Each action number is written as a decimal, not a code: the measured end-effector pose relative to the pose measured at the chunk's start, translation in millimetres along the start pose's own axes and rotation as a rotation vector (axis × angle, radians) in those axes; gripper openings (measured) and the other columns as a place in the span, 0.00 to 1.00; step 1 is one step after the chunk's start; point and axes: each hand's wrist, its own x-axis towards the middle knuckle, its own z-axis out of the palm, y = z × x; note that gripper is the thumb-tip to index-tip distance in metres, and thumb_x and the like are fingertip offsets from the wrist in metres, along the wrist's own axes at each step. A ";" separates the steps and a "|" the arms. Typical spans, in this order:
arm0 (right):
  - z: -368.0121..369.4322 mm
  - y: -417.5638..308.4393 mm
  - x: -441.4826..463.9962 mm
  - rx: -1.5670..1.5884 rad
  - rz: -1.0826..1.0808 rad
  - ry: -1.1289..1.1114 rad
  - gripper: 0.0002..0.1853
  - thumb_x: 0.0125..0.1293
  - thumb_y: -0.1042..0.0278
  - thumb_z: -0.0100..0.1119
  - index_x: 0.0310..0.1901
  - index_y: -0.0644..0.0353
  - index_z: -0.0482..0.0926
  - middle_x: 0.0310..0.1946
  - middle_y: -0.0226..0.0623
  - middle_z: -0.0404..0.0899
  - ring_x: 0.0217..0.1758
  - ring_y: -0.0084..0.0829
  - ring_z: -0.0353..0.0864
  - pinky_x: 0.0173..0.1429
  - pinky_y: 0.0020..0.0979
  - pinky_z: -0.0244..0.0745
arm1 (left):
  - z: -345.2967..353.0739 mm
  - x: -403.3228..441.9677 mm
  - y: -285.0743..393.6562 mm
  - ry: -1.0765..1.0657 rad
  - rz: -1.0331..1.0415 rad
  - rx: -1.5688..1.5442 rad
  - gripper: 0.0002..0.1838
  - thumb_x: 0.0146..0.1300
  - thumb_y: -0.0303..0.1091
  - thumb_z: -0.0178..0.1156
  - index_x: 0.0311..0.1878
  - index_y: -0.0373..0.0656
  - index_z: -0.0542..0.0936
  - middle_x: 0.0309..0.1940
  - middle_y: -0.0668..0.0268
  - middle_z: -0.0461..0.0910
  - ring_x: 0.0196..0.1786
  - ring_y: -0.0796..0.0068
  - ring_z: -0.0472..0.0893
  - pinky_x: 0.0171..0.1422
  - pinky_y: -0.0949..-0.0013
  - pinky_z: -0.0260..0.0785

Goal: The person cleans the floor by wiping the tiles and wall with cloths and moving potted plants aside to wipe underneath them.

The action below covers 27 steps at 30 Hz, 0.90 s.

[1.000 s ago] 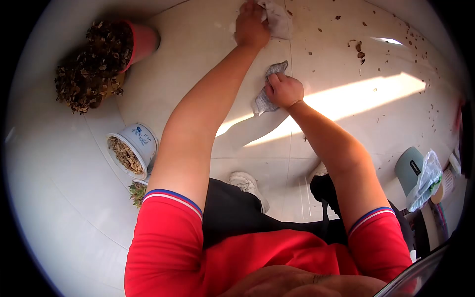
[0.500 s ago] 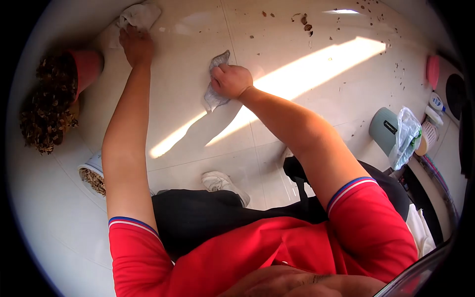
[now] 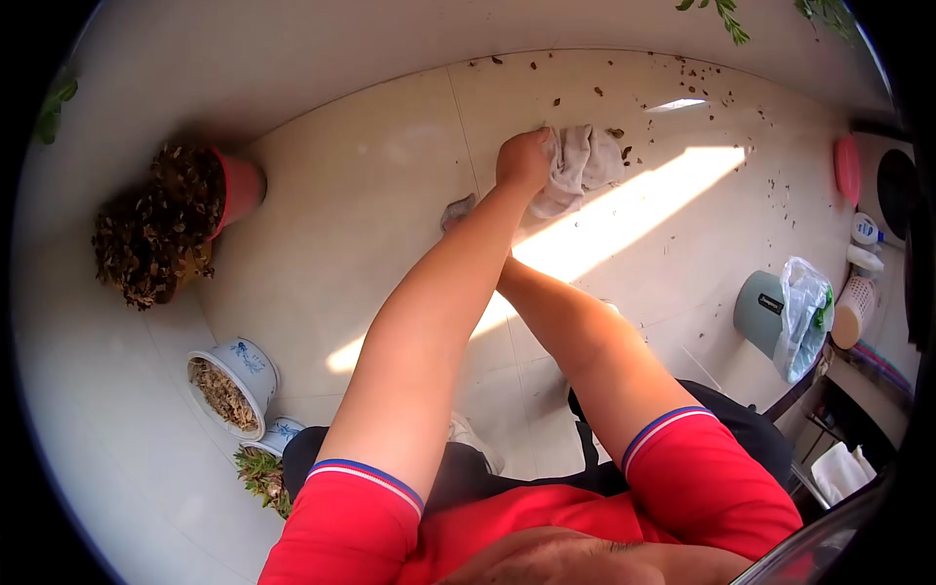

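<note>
A beige cloth (image 3: pixel 585 166) is gripped by the left hand (image 3: pixel 524 159) on the floor (image 3: pixel 370 185), spread rightward beside dried leaves (image 3: pixel 627 153). The right hand's grip cannot be told, hidden behind the left forearm (image 3: pixel 439 263), past which a grey cloth (image 3: pixel 457 209) shows.

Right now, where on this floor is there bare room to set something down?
Bare floor lies between the reddish pot and the grey cloth. Dark bits litter the upper right; bin and plastic bag crowd the right side.
</note>
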 end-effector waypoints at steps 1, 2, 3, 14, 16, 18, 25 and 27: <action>-7.7 -11.9 1.9 -0.100 -0.031 -0.013 0.19 0.66 0.52 0.60 0.53 0.54 0.78 0.44 0.39 0.85 0.49 0.42 0.85 0.51 0.40 0.79 | -17.0 -8.5 8.8 0.025 -0.018 0.034 0.22 0.63 0.25 0.53 0.59 0.49 0.84 0.53 0.61 0.85 0.58 0.59 0.82 0.63 0.63 0.74; -23.7 -31.1 2.7 -0.249 -0.106 -0.069 0.17 0.67 0.53 0.59 0.51 0.55 0.79 0.44 0.40 0.85 0.51 0.40 0.84 0.51 0.41 0.79 | -38.6 -19.3 14.1 0.042 -0.037 0.067 0.21 0.62 0.25 0.52 0.56 0.48 0.85 0.46 0.63 0.88 0.51 0.59 0.86 0.58 0.63 0.76; -32.5 -42.9 0.2 -0.397 -0.174 -0.130 0.16 0.67 0.54 0.58 0.48 0.56 0.79 0.44 0.41 0.84 0.52 0.39 0.84 0.50 0.41 0.78 | -53.1 -26.4 3.0 0.103 0.012 0.098 0.19 0.62 0.27 0.53 0.53 0.47 0.86 0.46 0.63 0.88 0.49 0.58 0.85 0.55 0.60 0.77; -116.7 -114.4 41.9 -0.472 -0.035 -0.580 0.15 0.67 0.67 0.53 0.53 0.53 0.82 0.49 0.45 0.85 0.53 0.48 0.83 0.58 0.44 0.77 | -189.9 -194.8 -191.3 0.580 -0.222 0.657 0.29 0.67 0.33 0.56 0.71 0.37 0.70 0.77 0.54 0.62 0.77 0.52 0.63 0.78 0.54 0.60; -138.6 -139.1 50.7 -0.467 -0.079 -0.712 0.18 0.68 0.63 0.57 0.57 0.52 0.81 0.52 0.43 0.84 0.56 0.46 0.83 0.60 0.42 0.76 | -180.5 -220.6 -213.2 0.576 -0.188 0.660 0.31 0.68 0.35 0.56 0.73 0.38 0.67 0.78 0.54 0.61 0.79 0.53 0.61 0.80 0.53 0.56; -150.4 -153.3 51.7 -0.392 -0.150 -0.882 0.21 0.68 0.59 0.59 0.61 0.50 0.80 0.56 0.41 0.83 0.58 0.43 0.82 0.62 0.41 0.75 | -171.7 -227.4 -211.4 0.614 -0.195 0.685 0.32 0.69 0.37 0.55 0.75 0.40 0.65 0.79 0.56 0.59 0.80 0.55 0.59 0.81 0.52 0.53; -137.6 -134.7 22.6 -0.769 -0.169 -0.809 0.26 0.69 0.60 0.59 0.67 0.56 0.74 0.59 0.46 0.80 0.60 0.46 0.80 0.64 0.44 0.76 | -161.8 -230.1 -210.6 0.625 -0.298 0.705 0.33 0.70 0.41 0.53 0.77 0.45 0.62 0.80 0.61 0.58 0.81 0.58 0.56 0.82 0.51 0.51; -118.0 -129.3 25.6 -0.836 -0.194 -0.842 0.35 0.67 0.57 0.62 0.72 0.58 0.64 0.54 0.48 0.81 0.54 0.47 0.83 0.55 0.45 0.80 | -160.6 -227.2 -217.9 0.632 -0.308 0.701 0.34 0.69 0.44 0.54 0.77 0.45 0.62 0.80 0.63 0.57 0.82 0.60 0.55 0.82 0.52 0.50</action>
